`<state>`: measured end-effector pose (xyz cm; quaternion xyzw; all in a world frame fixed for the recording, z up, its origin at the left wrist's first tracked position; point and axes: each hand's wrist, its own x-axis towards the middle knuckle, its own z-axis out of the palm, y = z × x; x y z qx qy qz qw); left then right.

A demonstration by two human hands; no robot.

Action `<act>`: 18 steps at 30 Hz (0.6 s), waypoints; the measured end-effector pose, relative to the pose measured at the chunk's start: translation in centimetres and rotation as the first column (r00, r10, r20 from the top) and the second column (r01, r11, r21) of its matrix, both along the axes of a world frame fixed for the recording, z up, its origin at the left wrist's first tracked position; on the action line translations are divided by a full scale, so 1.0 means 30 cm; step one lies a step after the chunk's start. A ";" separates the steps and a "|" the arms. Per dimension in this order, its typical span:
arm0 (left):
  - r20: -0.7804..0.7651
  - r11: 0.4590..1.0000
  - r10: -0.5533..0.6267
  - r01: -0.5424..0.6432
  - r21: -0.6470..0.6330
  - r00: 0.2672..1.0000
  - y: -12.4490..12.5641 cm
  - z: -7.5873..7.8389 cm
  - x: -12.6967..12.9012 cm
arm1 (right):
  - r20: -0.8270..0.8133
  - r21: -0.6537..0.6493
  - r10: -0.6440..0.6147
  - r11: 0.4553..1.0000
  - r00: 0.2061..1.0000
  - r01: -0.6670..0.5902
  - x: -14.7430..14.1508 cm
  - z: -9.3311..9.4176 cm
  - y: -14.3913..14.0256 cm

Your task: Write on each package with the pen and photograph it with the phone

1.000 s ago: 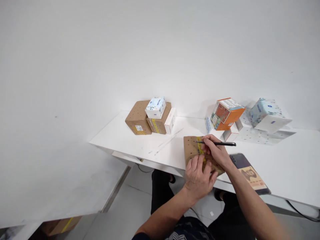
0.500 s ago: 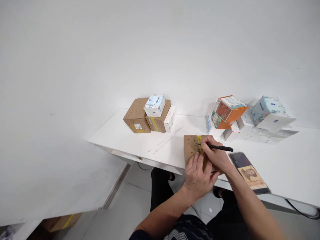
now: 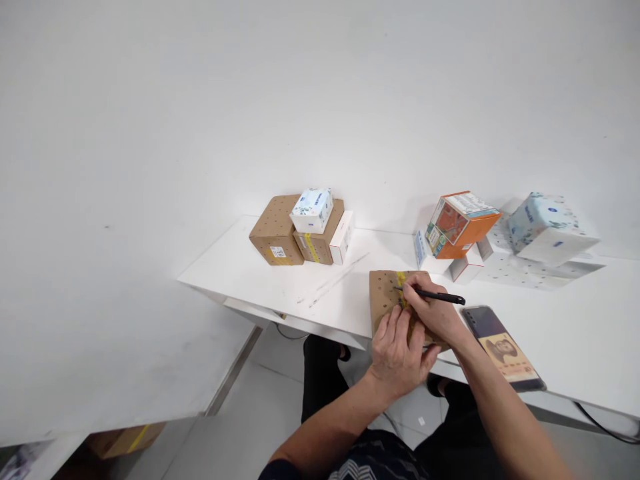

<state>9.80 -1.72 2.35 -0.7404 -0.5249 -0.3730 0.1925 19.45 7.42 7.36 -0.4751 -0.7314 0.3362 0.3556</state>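
Note:
A brown cardboard box [image 3: 381, 293] with a yellow tape strip and small dark marks lies at the front edge of the white table. My right hand [image 3: 434, 313] grips a black pen [image 3: 443, 297], whose tip rests on or just over the box near the tape. Flat on the lower part of the box lies my left hand [image 3: 397, 350], its fingers outstretched and holding nothing. Both hands hide much of the box top. A phone [image 3: 503, 348] with a picture on its case lies just right of my right forearm.
Two cardboard boxes [image 3: 277, 230] stand at the back left, a white-blue box [image 3: 313, 211] on top and a slim white box [image 3: 342, 237] alongside. Behind my right hand an orange box [image 3: 467, 230] sits on white boxes. Another floral box [image 3: 553, 230] is farther right, against the wall.
The view has shifted very slightly, so the table things appear a little farther right. Both hands keep nearly the same place on the box, with the pen still held.

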 end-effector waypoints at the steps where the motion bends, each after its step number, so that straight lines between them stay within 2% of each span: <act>1: 0.000 1.000 -0.001 0.001 -0.002 1.000 0.000 -0.001 -0.001 | 0.002 0.003 -0.003 1.000 1.000 0.003 0.000 0.000 -0.001; 9: -0.014 1.000 0.003 -0.003 0.002 1.000 0.000 0.002 -0.004 | 0.015 0.016 0.006 1.000 1.000 -0.006 -0.004 0.001 0.005; 12: -0.019 1.000 0.004 -0.004 0.008 1.000 0.002 -0.003 -0.003 | -0.030 0.012 -0.011 1.000 0.999 0.012 -0.003 0.000 0.003; 15: -0.022 1.000 -0.005 0.006 0.022 1.000 0.007 -0.009 -0.004 | -0.180 -0.053 -0.082 0.996 0.980 0.073 0.006 -0.003 -0.008; 18: -0.025 1.000 -0.015 0.016 0.025 1.000 0.010 -0.005 -0.009 | -0.417 -0.124 -0.226 0.974 0.880 0.192 0.025 -0.011 -0.021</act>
